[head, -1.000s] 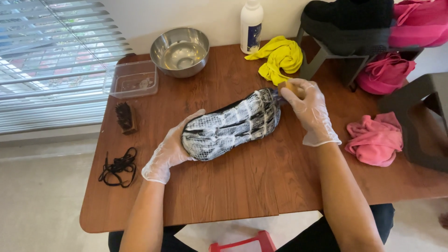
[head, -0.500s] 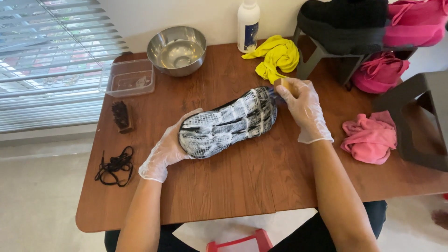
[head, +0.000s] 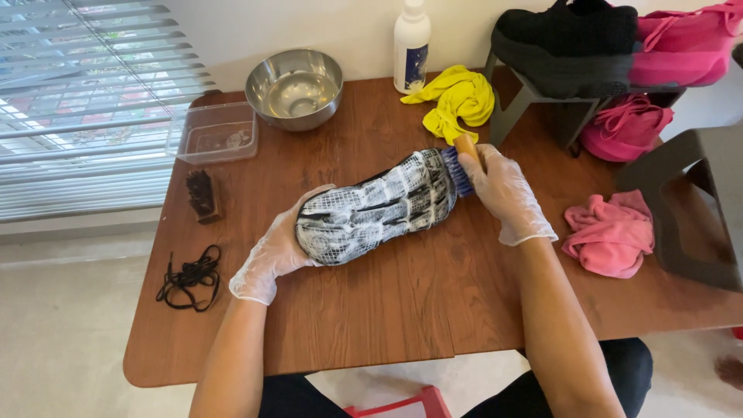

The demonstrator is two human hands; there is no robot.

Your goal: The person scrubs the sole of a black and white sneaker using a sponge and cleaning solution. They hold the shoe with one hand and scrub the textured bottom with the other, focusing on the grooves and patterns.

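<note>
The left hand [head: 272, 252], gloved, is cupping the near end of the shoe [head: 377, 207], which is lying sole up on the table [head: 402, 310] between both hands, lathered in white foam. The right hand [head: 505, 191], also gloved, is gripping a wooden brush [head: 463, 165] — its blue bristles are pressing against the shoe's far end. Compared with a second ago, the right hand is sitting lower and closer to the sole, with the bristles now showing. Beyond the right hand a yellow cloth [head: 457, 99] is lying; to its right, a pink cloth [head: 611, 232]. Left of the left hand — black laces [head: 190, 276].
</note>
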